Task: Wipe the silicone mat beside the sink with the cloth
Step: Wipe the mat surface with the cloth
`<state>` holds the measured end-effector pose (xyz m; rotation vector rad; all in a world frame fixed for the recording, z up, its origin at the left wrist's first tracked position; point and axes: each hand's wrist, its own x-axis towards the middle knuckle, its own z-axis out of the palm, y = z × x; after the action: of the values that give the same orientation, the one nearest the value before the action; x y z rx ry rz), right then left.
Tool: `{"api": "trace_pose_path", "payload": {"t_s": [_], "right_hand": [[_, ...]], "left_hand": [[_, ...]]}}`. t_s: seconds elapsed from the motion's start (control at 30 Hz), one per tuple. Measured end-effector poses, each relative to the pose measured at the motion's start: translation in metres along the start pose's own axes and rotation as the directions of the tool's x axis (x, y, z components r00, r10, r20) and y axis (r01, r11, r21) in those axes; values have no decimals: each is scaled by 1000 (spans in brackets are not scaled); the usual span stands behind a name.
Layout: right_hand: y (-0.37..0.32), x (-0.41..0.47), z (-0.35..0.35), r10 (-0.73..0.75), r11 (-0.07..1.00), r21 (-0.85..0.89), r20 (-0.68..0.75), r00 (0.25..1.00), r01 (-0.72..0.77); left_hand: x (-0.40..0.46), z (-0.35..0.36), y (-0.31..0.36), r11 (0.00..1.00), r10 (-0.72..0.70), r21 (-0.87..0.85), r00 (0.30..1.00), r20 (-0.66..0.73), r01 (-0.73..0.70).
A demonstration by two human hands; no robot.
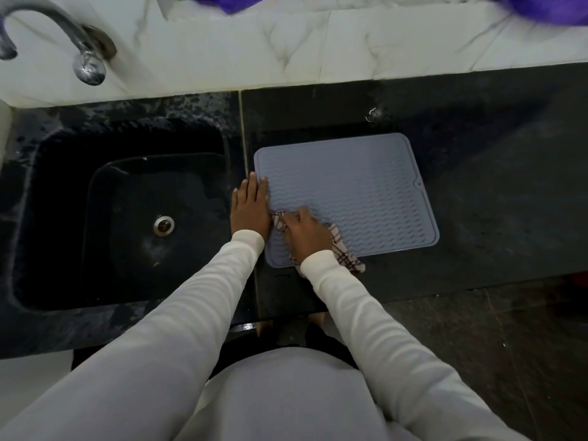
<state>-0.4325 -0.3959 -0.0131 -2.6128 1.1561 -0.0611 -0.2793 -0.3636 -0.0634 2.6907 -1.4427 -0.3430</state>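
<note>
Head view | left hand (251,206) flat, fingers straight, pinning mat (350,192) at its sink-side edge | right hand (305,232) fingers curled gripping cloth (342,249) on mat's near-left corner | unwiped mat stretches right and away

Mat (350,192): grey, ribbed, rectangular, flat on dark counter just right of sink. Cloth (345,254): checked, bunched, on mat's near-left corner, one end trailing onto the counter.
</note>
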Motion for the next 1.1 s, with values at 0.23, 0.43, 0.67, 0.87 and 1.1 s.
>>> {"api": "trace_pose_path", "payload": {"t_s": [0.23, 0.43, 0.67, 0.87, 1.1], "right_hand": [[52, 5, -10, 132, 988, 85, -27, 991, -129], [95, 9, -30, 221, 975, 17, -1, 975, -221], [174, 5, -54, 384, 922, -42, -22, 923, -384], [242, 7, -72, 556, 824, -41, -133, 821, -565], [249, 20, -73, 623, 774, -25, -145, 768, -632]], "left_hand": [[-2, -5, 2, 1000, 8, -24, 1000, -9, -8], [0, -4, 2, 1000, -1, -26, 1000, -9, 1], [-1, -4, 2, 999, -5, -41, 1000, -23, 4], [0, -3, 1, 998, -4, -65, 1000, -28, 2], [0, 0, 2, 997, -8, -72, 999, -39, 5]]}}
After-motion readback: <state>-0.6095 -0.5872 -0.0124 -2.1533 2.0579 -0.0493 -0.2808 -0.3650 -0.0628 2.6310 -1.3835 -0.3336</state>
